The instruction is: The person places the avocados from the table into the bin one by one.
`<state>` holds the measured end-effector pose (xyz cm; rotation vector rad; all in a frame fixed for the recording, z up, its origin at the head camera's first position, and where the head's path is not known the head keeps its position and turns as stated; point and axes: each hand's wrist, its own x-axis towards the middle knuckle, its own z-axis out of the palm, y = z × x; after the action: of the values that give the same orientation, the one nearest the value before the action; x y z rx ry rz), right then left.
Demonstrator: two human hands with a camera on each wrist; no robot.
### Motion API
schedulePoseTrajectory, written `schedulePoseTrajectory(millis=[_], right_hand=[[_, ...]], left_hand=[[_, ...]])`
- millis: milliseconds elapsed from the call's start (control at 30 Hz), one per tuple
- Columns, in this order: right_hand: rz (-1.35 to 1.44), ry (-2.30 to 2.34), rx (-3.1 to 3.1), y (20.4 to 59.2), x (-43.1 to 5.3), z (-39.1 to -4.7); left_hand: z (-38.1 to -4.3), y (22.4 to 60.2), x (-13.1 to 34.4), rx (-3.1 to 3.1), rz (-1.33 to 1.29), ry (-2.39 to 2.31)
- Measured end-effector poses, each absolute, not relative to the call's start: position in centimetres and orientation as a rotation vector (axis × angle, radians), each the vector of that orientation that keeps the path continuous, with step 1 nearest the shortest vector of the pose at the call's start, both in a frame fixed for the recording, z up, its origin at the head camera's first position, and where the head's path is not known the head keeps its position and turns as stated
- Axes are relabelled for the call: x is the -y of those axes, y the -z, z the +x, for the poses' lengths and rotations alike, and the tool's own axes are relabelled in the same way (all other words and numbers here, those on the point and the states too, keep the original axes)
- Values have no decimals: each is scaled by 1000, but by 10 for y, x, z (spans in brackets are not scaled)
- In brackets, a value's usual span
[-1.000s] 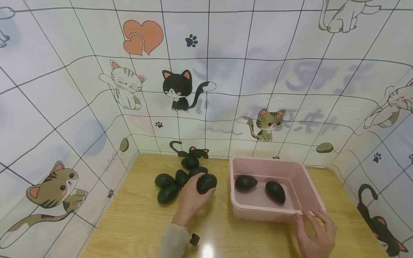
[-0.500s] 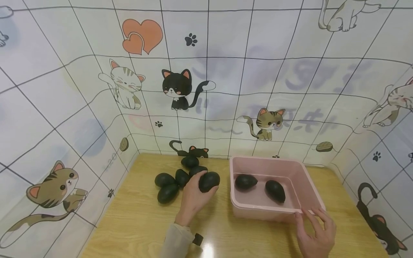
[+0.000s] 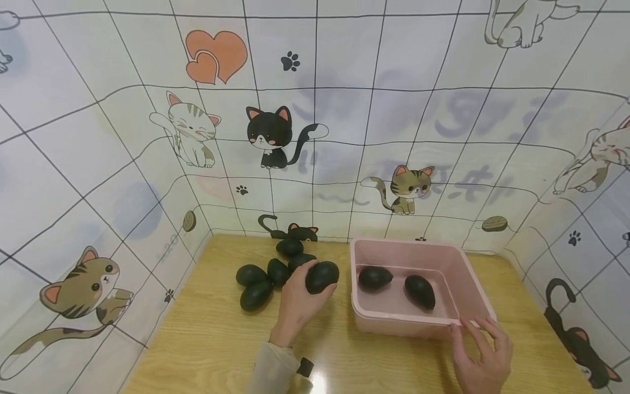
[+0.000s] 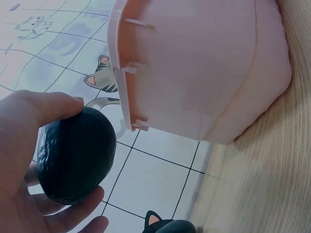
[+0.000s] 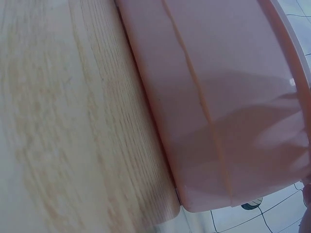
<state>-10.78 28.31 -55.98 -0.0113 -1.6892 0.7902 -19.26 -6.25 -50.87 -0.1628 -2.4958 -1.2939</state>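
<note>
My left hand (image 3: 297, 306) holds a dark green avocado (image 3: 322, 277) just above the table, left of the pink plastic box (image 3: 403, 316). Thumb and fingers curve round the avocado (image 4: 80, 155) in the left wrist view, with the box's outer wall (image 4: 194, 73) beyond it. Two avocados lie apart inside the box, one at the left (image 3: 375, 279) and one near the middle (image 3: 420, 292). My right hand (image 3: 484, 355) grips the box's rim at the near right corner, fingertips on the edge. In the right wrist view that hand is mostly out of frame.
Several loose avocados (image 3: 257, 296) lie in a cluster on the wooden table (image 3: 206, 339), behind and left of my left hand. A wall sheet (image 3: 339, 120) printed with cats and grid lines encloses the table's back and sides.
My left hand has moved slightly right with the avocado, away from the cluster and nearer the box. The right hand and the box have stayed in place.
</note>
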Motion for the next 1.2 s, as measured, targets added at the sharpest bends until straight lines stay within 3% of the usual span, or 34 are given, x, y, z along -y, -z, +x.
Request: schedulePoseTrajectory(millis=[667, 1200], right_hand=[[-35, -783, 1762, 575, -298, -108], [-7, -793, 1697, 562, -285, -107]], left_hand=[[-183, 490, 53, 2434, -231, 1276], [-175, 477, 46, 2373, -307, 1334]])
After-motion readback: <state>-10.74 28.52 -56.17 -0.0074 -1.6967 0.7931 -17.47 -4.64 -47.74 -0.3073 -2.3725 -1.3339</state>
